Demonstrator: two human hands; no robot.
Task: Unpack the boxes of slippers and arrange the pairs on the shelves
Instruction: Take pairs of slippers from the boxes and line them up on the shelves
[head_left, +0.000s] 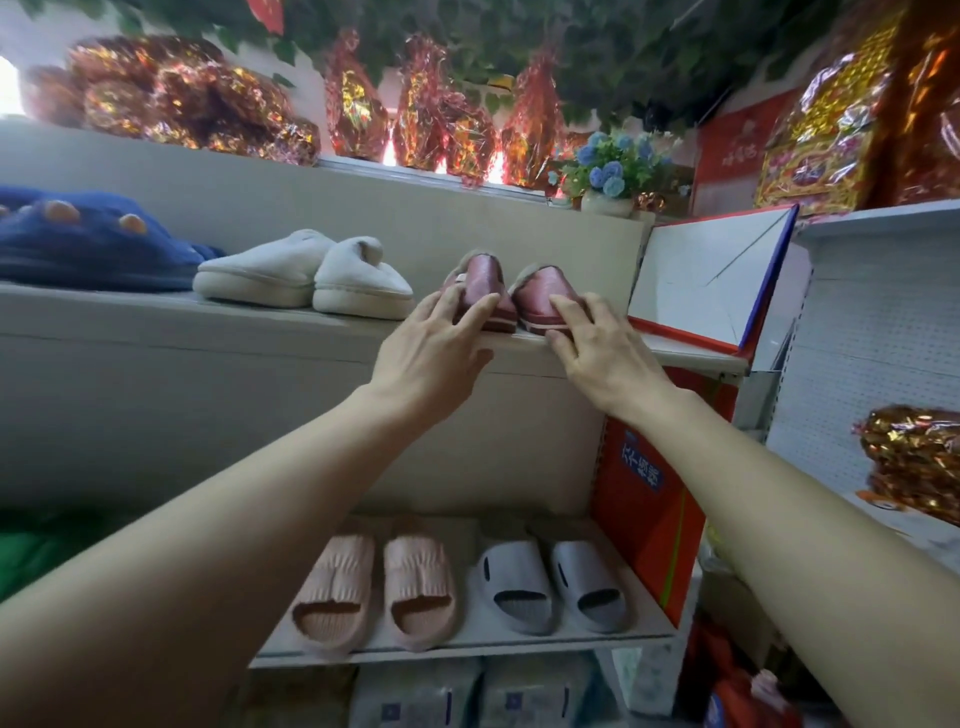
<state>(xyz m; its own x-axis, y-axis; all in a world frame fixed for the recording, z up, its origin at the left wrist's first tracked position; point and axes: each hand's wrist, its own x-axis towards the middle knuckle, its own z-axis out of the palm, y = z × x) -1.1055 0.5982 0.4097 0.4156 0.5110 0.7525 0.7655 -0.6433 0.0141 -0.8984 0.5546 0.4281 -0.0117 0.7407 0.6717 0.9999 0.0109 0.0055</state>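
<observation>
Two pink fur-lined slippers stand side by side on the upper shelf (311, 325), toes toward me. My left hand (436, 353) touches the toe of the left pink slipper (480, 283) with nearly straight fingers. The right pink slipper (543, 293) has my right hand (602, 353) over its toe, fingers lightly bent on it. A cream pair (306, 280) sits to their left. On the lower shelf (467, 647) stand a peach pair of slides (374, 587) and a pale grey pair (550, 582).
An open red, white and blue box (711, 280) sits on the upper shelf just right of the pink pair. Blue plush slippers (88, 239) lie at far left. Foil-wrapped goods and a flower pot (608, 176) line the top ledge. A white pegboard rack (872, 338) stands at right.
</observation>
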